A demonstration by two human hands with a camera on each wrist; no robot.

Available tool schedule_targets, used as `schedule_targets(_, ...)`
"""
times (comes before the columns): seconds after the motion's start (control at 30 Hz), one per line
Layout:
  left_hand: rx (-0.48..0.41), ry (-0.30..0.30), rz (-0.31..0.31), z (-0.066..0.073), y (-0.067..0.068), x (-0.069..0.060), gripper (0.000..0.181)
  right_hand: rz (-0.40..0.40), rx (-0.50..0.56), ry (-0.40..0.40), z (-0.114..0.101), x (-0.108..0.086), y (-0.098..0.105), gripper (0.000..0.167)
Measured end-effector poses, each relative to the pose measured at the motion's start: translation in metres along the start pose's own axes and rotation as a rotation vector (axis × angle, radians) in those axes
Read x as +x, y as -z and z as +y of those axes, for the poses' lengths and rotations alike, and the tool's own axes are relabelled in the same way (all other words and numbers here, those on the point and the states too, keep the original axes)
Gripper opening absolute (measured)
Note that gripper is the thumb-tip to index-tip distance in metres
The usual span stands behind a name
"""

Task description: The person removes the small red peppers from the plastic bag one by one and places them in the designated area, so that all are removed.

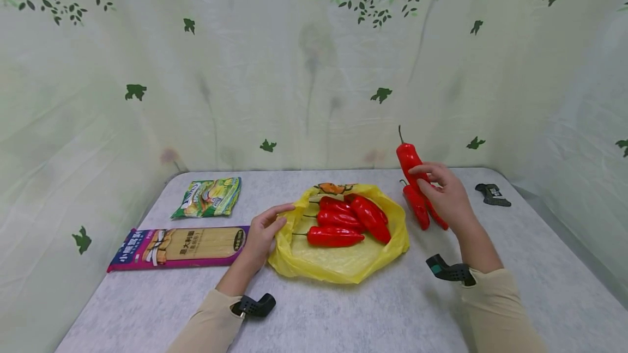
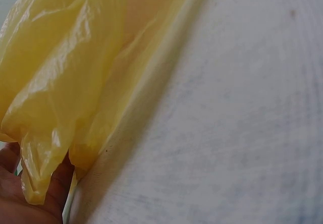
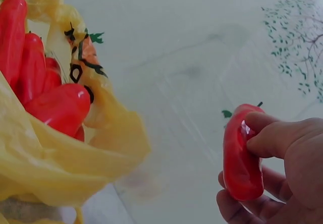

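A yellow plastic bag lies open at the middle of the table, with several red peppers inside it. My left hand holds the bag's left rim; in the left wrist view the yellow plastic hangs between thumb and fingers. To the right of the bag, my right hand grips a red pepper, stem upward. More red peppers lie just below it on the table. The right wrist view shows the held pepper between the thumb and fingers of the right hand.
A green snack packet lies at the back left, and a purple noodle pack lies beside my left hand. A small black packet sits at the back right. A pale leaf-patterned curtain stands behind the table.
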State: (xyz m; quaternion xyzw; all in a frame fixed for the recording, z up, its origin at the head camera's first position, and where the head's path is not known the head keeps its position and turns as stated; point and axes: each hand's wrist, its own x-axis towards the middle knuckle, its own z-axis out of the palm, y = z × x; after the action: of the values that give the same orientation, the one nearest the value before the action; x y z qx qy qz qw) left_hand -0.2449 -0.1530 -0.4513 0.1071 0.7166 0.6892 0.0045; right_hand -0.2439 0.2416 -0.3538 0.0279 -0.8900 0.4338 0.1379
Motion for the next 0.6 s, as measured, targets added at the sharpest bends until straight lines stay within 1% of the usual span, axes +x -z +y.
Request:
schedule_targets(0.1, 0.004, 0.006, 0.001, 0.0, 0.0, 0.0, 0.034, 0.014, -0.009, -0.037, 0.005, 0.001, 0.002, 0.032)
schedule_targets(0.23, 0.005, 0.01, 0.0, -0.001, 0.001, 0.0, 0.035, 0.028, 0.003, -0.074, 0.014, 0.003, 0.005, 0.035)
schedule_targets(0.6, 0.01, 0.008, -0.003, 0.0, 0.0, 0.001, 0.034, 0.026, 0.026, -0.221, 0.042, 0.01, 0.009, 0.041)
